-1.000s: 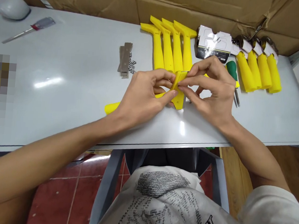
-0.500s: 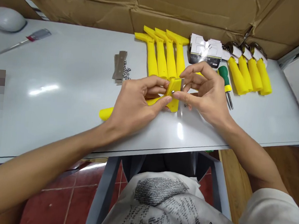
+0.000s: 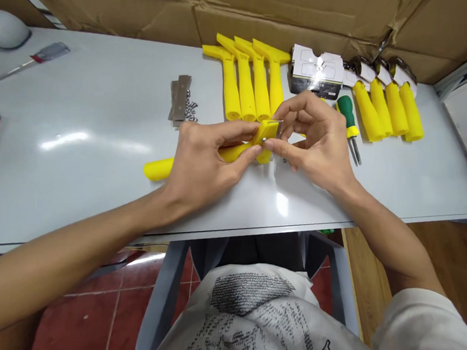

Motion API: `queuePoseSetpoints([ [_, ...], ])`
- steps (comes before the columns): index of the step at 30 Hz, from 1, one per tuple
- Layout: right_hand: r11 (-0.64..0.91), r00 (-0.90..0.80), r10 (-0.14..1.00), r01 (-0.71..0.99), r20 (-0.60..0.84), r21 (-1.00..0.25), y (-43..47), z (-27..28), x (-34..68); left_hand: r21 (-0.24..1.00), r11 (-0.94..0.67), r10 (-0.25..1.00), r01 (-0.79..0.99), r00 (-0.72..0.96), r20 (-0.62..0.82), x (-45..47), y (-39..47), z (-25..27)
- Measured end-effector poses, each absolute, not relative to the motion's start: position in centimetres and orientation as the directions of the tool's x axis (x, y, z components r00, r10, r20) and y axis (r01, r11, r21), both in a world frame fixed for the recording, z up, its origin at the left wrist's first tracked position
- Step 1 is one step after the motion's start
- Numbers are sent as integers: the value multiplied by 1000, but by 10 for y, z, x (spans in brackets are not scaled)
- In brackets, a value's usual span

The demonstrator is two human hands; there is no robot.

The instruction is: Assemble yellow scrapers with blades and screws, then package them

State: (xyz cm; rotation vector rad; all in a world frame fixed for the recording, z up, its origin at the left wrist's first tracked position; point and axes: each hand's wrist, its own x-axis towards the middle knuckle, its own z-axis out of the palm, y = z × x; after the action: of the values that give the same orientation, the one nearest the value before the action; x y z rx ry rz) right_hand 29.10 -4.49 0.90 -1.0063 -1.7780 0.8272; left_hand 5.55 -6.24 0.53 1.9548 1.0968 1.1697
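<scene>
My left hand (image 3: 205, 154) is closed round the neck of a yellow plastic scraper (image 3: 157, 169), whose handle end sticks out to the left above the table. A thin metal blade (image 3: 280, 128) lies along the scraper's wide head. My right hand (image 3: 317, 136) is at that head, its thumb tip against a small metal screw (image 3: 264, 139) on the face and its index finger near the blade's upper end. The other right fingers curl behind and are partly hidden. Another small screw (image 3: 285, 161) shows under the right hand.
Several yellow scraper handles (image 3: 247, 90) lie behind my hands. Left of them are metal blades (image 3: 179, 98) and loose screws (image 3: 190, 108). A box (image 3: 316, 71), a green screwdriver (image 3: 346, 111) and several yellow-handled tools (image 3: 396, 112) lie to the right; a clear-handled screwdriver (image 3: 51, 53) is far left.
The scraper's head has tilted, so its face shows narrower. Both hands stay on the head, with the right thumb still at the screw. The whole view has shifted slightly.
</scene>
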Motion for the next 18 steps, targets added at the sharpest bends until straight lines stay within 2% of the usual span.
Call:
queuePoseSetpoints([
  [6, 499, -321, 843, 169, 431, -850, -41, 2, 290, 819, -436, 897, 372, 259, 359, 56, -62, 8],
  [11, 583, -303, 808, 284, 505, -761, -44, 3, 290, 848, -417, 900, 327, 280, 335, 60, -61, 12],
  [18, 532, -238, 847, 379, 476, -757, -45, 13, 292, 813, -464, 878, 352, 305, 369, 62, -60, 7],
])
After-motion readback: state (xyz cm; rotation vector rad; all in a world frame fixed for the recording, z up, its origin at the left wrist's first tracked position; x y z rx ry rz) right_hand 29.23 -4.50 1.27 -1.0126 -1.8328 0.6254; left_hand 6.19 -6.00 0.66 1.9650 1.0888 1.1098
